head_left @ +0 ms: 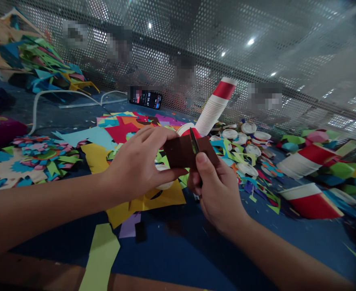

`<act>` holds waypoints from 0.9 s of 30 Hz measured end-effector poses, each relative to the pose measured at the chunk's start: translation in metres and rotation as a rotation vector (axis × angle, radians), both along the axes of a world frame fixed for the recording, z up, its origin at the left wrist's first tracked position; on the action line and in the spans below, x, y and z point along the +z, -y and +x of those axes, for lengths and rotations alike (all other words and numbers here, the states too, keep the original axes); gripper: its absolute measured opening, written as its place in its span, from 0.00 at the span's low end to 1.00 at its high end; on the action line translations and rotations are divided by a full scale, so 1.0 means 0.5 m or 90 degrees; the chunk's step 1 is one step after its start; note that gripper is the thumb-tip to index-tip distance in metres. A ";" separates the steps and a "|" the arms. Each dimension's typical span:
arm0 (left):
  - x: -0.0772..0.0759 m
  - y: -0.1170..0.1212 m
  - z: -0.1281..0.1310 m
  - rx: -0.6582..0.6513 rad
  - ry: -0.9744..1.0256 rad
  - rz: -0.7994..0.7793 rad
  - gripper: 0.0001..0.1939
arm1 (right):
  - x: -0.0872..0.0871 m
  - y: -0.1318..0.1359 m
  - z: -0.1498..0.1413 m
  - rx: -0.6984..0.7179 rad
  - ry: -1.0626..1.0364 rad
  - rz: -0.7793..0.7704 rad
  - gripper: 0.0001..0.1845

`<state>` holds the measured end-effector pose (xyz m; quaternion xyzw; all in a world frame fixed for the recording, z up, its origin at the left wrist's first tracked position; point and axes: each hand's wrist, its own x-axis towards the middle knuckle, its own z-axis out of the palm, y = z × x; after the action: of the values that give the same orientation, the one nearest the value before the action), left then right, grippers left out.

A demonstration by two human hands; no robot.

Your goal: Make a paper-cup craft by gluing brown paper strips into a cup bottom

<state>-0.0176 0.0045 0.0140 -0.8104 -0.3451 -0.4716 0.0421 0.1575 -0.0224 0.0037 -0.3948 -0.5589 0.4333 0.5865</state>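
A dark brown piece of paper (178,152) is pinched between the thumb and fingers of my left hand (140,161), at its left edge. My right hand (217,190) grips a pair of scissors (194,141); a dark blade lies across the brown paper and points up and away. Most of the scissors' handle is hidden inside my fist. Below my hands, a sheet of yellow paper (168,198) with cut-out parts lies on the blue table. A red and white paper cup (190,129) is partly covered by the brown paper.
A tall stack of paper cups (216,107) leans behind my hands, and further cups (310,159) lie at the right. A phone (145,98) showing a timer stands at the back by the perforated metal screen (166,52). Coloured paper scraps (47,161) lie left; a green strip (102,254) lies in front.
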 end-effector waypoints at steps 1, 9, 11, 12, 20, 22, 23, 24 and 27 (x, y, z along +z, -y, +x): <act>0.001 -0.002 -0.002 0.002 -0.003 -0.006 0.22 | 0.001 -0.003 0.002 0.002 -0.012 0.000 0.21; 0.010 -0.067 -0.041 0.124 -0.126 -0.147 0.39 | 0.006 -0.032 0.036 -0.012 -0.036 0.017 0.23; 0.014 -0.079 -0.047 0.110 -0.143 -0.195 0.44 | 0.005 -0.035 0.042 -0.002 -0.019 0.008 0.24; 0.016 -0.081 -0.047 0.084 -0.120 -0.215 0.42 | 0.005 -0.035 0.044 0.010 -0.007 0.001 0.25; 0.039 -0.032 -0.009 -0.271 0.224 -0.533 0.13 | 0.005 -0.023 0.036 0.122 0.123 -0.032 0.28; 0.042 -0.026 -0.004 -0.282 0.266 -0.565 0.08 | 0.005 -0.019 0.032 0.140 0.134 -0.039 0.28; 0.043 -0.025 -0.003 -0.275 0.295 -0.582 0.06 | 0.004 -0.018 0.031 0.148 0.131 -0.041 0.28; 0.043 -0.026 -0.004 -0.259 0.328 -0.599 0.05 | 0.004 -0.017 0.030 0.151 0.124 -0.042 0.28; 0.042 -0.036 -0.009 -0.193 0.426 -0.628 0.05 | 0.005 -0.016 0.029 0.125 0.083 -0.036 0.27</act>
<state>-0.0222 0.0227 0.0350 -0.5823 -0.3978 -0.4859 -0.5164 0.1721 -0.0145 0.0063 -0.3821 -0.6194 0.4776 0.4922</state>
